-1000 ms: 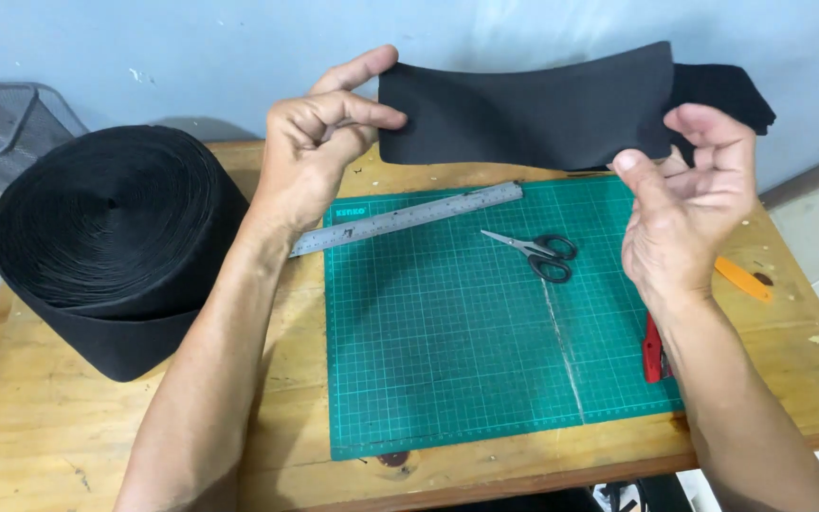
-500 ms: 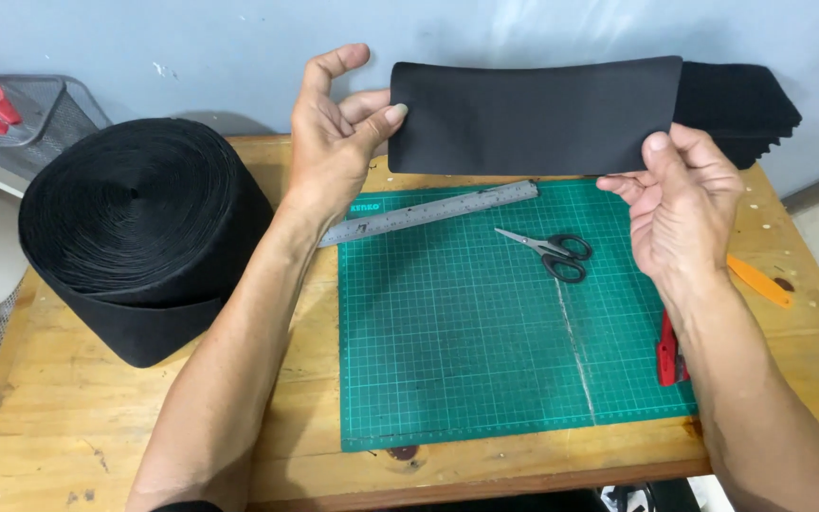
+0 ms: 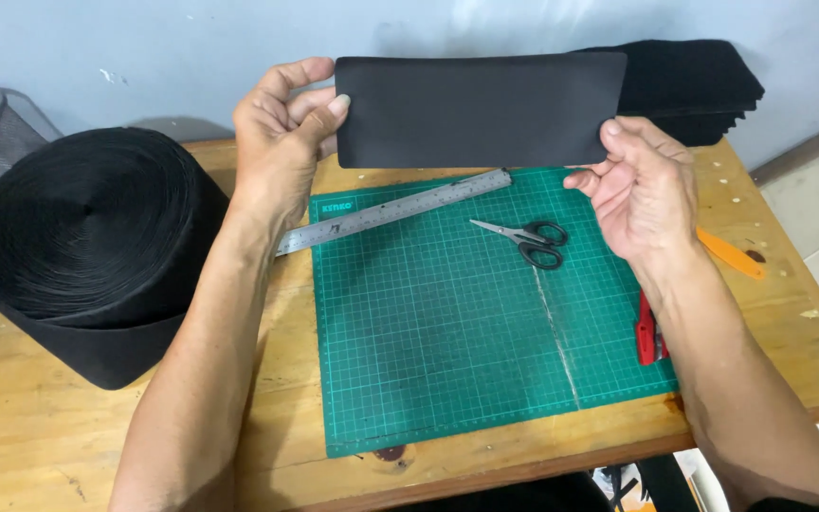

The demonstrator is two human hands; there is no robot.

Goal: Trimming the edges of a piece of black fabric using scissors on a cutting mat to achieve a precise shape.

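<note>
Matt black cloth above a worn wooden table

The cloth piece (image 3: 479, 109) looks smooth, matt and black, like the big roll (image 3: 87, 246), whose wound layers show fine ridges. The table (image 3: 68, 436) is pale wood, scuffed and stained. The cutting mat (image 3: 466, 322) is matt green, rubbery, with one pale scratch. The ruler (image 3: 395, 210) is brushed metal; the scissors (image 3: 523, 237) have shiny metal blades and black plastic handles.

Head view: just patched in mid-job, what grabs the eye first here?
A flat black fabric piece held up above the table, the left hand pinching its left edge and the right hand its right. Left of the arms stands a big black fabric roll. Below the piece, a green cutting mat carries scissors and a steel ruler's end.
</note>
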